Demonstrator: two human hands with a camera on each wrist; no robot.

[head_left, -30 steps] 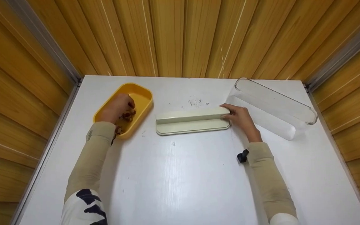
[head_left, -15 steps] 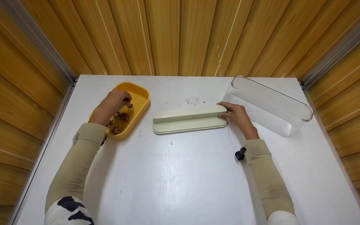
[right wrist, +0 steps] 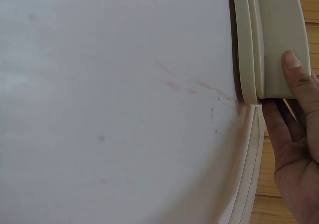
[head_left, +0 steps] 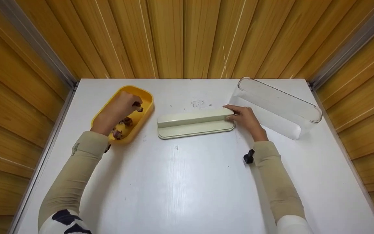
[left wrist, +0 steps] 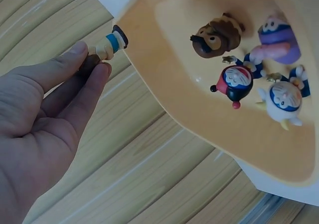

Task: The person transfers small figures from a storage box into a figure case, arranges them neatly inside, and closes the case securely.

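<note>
My left hand is over the yellow tray, pinching a small toy figurine between thumb and fingertips. The figurine has a blue band and a dark end; its other end is hidden in the fingers. Several more figurines lie in the tray, among them a brown-headed one, a red and black one, a white one and a purple one. My right hand grips the right end of a long pale green piece with a raised bar, thumb against the bar.
A long clear plastic box stands at the back right of the white table. Wood-look panels wall in the back and sides. A small black clip-like object is by the right sleeve.
The left hand has lifted a little inside the tray, and a figurine now shows at its fingertips. The right hand keeps its grip on the green piece. The whole head view shifts slightly.
</note>
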